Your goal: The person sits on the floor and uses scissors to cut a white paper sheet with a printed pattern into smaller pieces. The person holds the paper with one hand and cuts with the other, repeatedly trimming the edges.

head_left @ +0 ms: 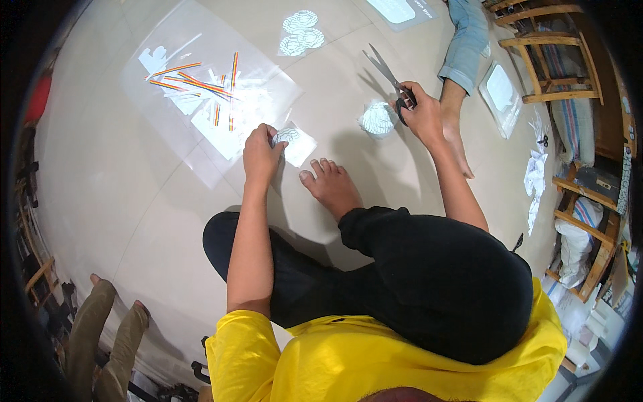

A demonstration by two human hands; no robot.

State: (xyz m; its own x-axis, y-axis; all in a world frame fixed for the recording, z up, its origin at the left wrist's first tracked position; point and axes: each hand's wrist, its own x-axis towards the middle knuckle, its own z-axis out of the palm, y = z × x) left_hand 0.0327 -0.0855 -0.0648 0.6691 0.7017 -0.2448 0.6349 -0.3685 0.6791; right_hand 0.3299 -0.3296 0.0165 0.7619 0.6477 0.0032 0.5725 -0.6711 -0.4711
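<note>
My right hand (423, 115) is closed around the black handles of a pair of scissors (383, 67). The blades point away from me and stand slightly apart. Just left of that hand, on the floor, lies a roundish pale cut-out (376, 121) with dark wavy lines. My left hand (262, 151) pinches the left edge of a small white sheet (299, 149) printed with a similar wavy pattern. Its fingertips hide part of that print. Farther off, several joined round cut-outs (303, 33) with the same pattern lie on the floor.
A clear plastic sheet (151, 110) at the left holds white paper scraps and rainbow-striped strips (204, 85). Another person's leg (462, 50) extends at the far right. Beyond it are a white pack (499, 94) and wooden racks (556, 50). Someone's legs (120, 342) show at the lower left.
</note>
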